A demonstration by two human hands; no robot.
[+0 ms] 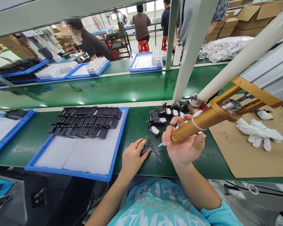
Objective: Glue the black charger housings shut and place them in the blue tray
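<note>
My left hand (132,156) rests on the green bench, fingers curled over a small black part (143,150) that it pins down. My right hand (182,142) is wrapped round the gold barrel of a hanging dispensing tool (198,122), whose pale tip (160,144) points toward the black part. Thin black tweezers (152,147) lie on the bench between my two hands. A cluster of black and white parts (163,116) sits just beyond them.
A blue-rimmed white tray (68,171) at left carries three rows of black parts (85,122). A cardboard sheet (247,160) with white gloves (258,133) lies at right. Behind a green conveyor (96,89), other people work at trays of white parts (96,64).
</note>
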